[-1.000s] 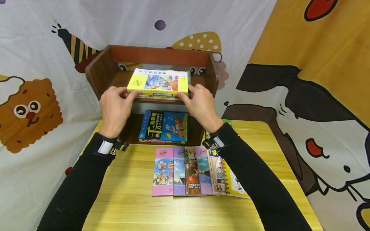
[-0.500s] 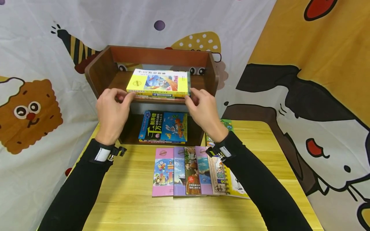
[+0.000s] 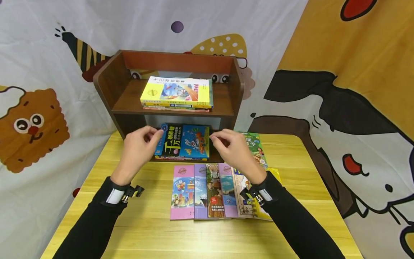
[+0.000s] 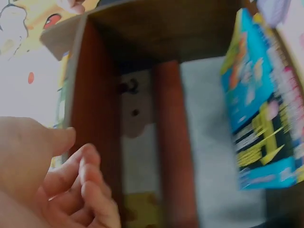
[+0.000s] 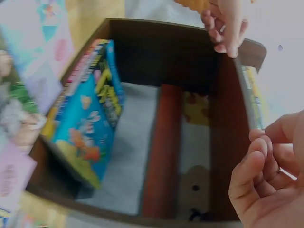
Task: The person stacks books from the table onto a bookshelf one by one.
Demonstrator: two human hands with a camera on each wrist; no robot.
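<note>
My left hand [image 3: 138, 148] and right hand [image 3: 235, 150] hover in front of a small brown two-tier bookshelf [image 3: 223, 99], fingers loosely curled and holding nothing. On its upper board lies a stack of books [image 3: 176, 94] topped by a yellow and white cover. Between my hands, on the lower tier, rests another pile of books [image 3: 194, 142] with blue and black covers. In the left wrist view the left hand [image 4: 78, 183] has bare fingertips. The right wrist view likewise shows the right hand [image 5: 270, 175] with nothing pinched.
Several paperbacks [image 3: 183, 192] overlap in a row on the wooden table [image 3: 145, 223] before the shelf, partly under my right wrist. A green book [image 3: 257, 145] lies beyond that wrist, right of the shelf. A patterned cloth [image 3: 129, 25] hangs behind.
Both hands have let go of the sides of the upper book stack and come down toward me, to the lower tier's height in view. The stack stays on the upper board.
</note>
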